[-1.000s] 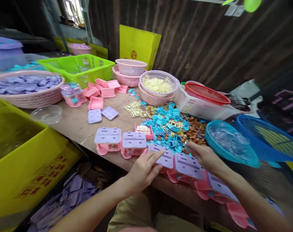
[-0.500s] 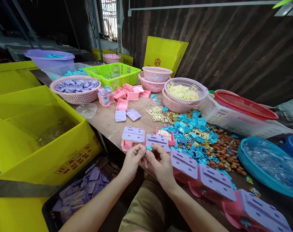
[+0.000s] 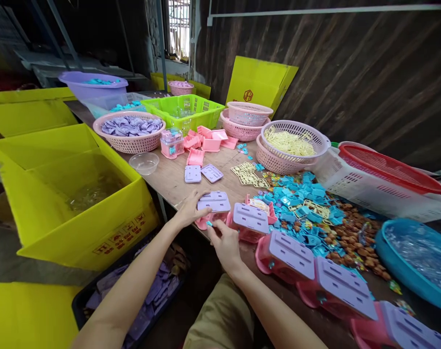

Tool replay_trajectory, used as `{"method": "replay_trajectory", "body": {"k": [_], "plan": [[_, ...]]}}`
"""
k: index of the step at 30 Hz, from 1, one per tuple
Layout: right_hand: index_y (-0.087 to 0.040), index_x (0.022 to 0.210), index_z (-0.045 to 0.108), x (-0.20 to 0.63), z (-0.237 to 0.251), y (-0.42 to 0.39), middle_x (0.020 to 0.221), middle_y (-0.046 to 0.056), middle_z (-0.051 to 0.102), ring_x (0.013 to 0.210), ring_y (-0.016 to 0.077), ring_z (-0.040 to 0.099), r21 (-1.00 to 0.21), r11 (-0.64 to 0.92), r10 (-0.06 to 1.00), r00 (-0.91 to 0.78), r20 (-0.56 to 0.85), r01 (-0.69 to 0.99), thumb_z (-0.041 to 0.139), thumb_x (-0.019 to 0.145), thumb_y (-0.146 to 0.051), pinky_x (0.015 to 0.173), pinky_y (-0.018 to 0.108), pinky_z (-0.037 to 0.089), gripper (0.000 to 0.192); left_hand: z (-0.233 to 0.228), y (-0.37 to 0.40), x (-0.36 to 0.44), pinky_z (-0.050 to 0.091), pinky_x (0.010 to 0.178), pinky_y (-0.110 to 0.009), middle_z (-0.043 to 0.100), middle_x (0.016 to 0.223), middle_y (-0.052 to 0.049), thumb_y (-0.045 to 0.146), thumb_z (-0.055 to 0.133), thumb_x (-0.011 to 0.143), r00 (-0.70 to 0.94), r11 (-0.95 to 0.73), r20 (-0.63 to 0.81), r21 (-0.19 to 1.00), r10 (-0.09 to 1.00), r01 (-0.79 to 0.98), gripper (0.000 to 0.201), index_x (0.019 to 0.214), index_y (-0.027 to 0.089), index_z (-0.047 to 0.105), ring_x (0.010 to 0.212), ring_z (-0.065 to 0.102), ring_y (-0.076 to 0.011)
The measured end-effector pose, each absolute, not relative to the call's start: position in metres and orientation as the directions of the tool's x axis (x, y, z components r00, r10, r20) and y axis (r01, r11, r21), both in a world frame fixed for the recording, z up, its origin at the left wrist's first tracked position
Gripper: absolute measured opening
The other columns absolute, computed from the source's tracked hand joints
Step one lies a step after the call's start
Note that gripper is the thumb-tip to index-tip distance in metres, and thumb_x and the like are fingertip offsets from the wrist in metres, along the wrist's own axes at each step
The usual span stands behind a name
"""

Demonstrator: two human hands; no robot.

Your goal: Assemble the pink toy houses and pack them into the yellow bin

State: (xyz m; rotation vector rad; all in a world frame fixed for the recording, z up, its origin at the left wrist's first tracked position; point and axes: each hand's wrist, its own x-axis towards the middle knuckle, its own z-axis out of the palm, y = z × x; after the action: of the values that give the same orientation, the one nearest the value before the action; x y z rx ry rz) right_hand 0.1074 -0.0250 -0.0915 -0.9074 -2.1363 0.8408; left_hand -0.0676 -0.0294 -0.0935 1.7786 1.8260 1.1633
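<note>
Mid-frame, I see the left hand (image 3: 189, 211) gripping the left end of a purple-topped toy box (image 3: 216, 199) at the table (image 3: 165, 186) edge. Just below, the right hand (image 3: 223, 241) pinches a small blue piece (image 3: 209, 224); similar boxes (image 3: 291, 253) run toward the lower right.

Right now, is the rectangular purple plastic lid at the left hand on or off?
On: the lid sits atop a pink plastic body.
</note>
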Motion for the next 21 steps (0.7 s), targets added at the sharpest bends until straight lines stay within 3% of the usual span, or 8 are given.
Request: {"method": "replay_trajectory", "body": {"k": [3, 8, 21], "plan": [[-0.019, 0.067, 0.055, 0.094, -0.112, -0.020, 0.053, -0.002, 0.054, 0.046, 0.0109, 0.046, -0.695, 0.604, 0.768, -0.517, 0.378, 0.389, 0.043, 0.085, -0.024, 0.049, 0.022, 0.032, 0.022, -0.099, -0.036, -0.058, 0.044, 0.088, -0.037, 0.046, 0.100, -0.006, 0.038, 0.057, 0.079, -0.254, -0.062, 0.312, 0.734, 0.916, 0.677, 0.049, 0.123, 0.017, 0.048, 0.094, 0.052, -0.0216], [-0.019, 0.069, 0.055, 0.086, -0.128, -0.016, 0.060, 0.003, 0.061, 0.052, 0.0130, 0.052, -0.669, 0.627, 0.761, -0.498, 0.416, 0.398, 0.039, 0.087, -0.022, 0.054, 0.023, 0.036, 0.024, -0.097, -0.040, -0.056, 0.043, 0.088, -0.037, 0.048, 0.104, -0.007, 0.036, 0.055, 0.080, -0.235, -0.087, 0.326, 0.731, 0.916, 0.676, 0.047, 0.122, 0.015, 0.047, 0.097, 0.051, -0.0221], [-0.019, 0.067, 0.052, 0.084, -0.135, -0.018, 0.057, 0.001, 0.058, 0.050, 0.0124, 0.051, -0.605, 0.680, 0.728, -0.480, 0.490, 0.414, 0.038, 0.087, -0.021, 0.053, 0.023, 0.035, 0.024, -0.100, -0.038, -0.058, 0.042, 0.091, -0.037, 0.053, 0.113, -0.008, 0.034, 0.054, 0.080, -0.232, -0.103, 0.336, 0.739, 0.913, 0.665, 0.044, 0.120, 0.018, 0.045, 0.102, 0.052, -0.0229]]}}
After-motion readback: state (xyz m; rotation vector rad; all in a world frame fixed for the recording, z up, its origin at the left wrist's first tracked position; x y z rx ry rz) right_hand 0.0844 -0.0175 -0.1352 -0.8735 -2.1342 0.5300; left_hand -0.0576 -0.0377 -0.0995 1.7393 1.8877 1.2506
